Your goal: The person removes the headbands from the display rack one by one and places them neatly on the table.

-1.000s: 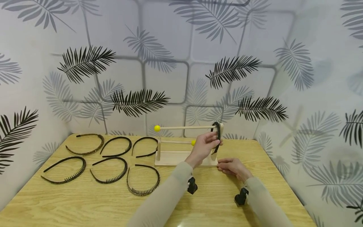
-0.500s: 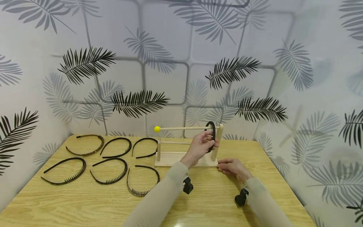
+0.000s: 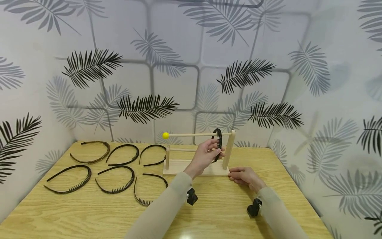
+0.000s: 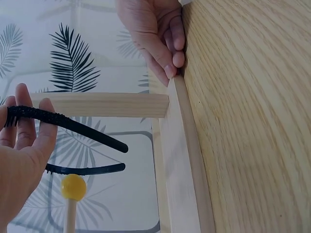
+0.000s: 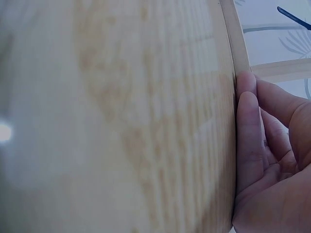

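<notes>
A black toothed headband stands upright with its arch over the upper rod of a wooden rack. My left hand holds it at the side, between thumb and fingers. In the left wrist view, the headband's two free ends point towards the rack's base, beside the yellow ball on the lower rod. My right hand pinches the base's near right corner; in the right wrist view its fingertips lie against the base edge.
Several dark headbands lie in two rows left of the rack, among them a brown one at the far left and a toothed one nearer. A yellow ball caps the upper rod's left end. A leaf-patterned backdrop rises behind the table.
My left hand has moved left with the headband, which has gone along the upper rod away from the right upright. The right hand has stayed at the base corner.
</notes>
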### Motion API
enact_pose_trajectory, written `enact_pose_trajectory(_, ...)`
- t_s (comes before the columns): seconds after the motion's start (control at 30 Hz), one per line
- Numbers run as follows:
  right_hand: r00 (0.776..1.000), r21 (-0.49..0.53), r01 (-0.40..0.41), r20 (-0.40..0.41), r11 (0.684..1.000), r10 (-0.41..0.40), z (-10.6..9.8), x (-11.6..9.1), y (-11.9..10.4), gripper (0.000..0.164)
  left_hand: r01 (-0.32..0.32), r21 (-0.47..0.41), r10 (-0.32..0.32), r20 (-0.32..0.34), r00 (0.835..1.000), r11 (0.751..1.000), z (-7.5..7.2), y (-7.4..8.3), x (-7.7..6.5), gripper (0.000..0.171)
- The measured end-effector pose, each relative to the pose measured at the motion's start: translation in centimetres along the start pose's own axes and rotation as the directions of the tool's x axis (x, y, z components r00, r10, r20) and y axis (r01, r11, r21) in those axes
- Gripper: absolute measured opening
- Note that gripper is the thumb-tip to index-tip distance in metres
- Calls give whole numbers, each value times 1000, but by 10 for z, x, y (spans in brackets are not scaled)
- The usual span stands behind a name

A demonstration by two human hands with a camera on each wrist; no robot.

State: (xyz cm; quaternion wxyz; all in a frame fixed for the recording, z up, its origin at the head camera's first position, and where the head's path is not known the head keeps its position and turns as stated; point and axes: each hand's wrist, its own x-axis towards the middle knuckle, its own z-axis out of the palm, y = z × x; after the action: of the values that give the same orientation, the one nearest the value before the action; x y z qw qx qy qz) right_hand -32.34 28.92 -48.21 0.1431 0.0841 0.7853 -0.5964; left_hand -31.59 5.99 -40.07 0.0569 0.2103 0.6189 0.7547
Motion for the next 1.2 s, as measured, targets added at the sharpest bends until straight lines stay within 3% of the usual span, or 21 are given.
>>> enact_pose_trajectory(0.53,1000,-2,-9,-13,1000,9,-1,2,0,43,8,-24,-8,-13,1000,1000,-16,1,-10,42)
enact_pose_trajectory(0.83,1000,-4,0,-1,1000,0,0,0,1,43,-19,-54,17,-22,1000,998,-30,3,-16,42)
enact_pose_trajectory(1.2,1000,4,-2,-2,1000,2,-1,-2,0,45,17,-70,-20,-46,999,997,-47,8,-22,42)
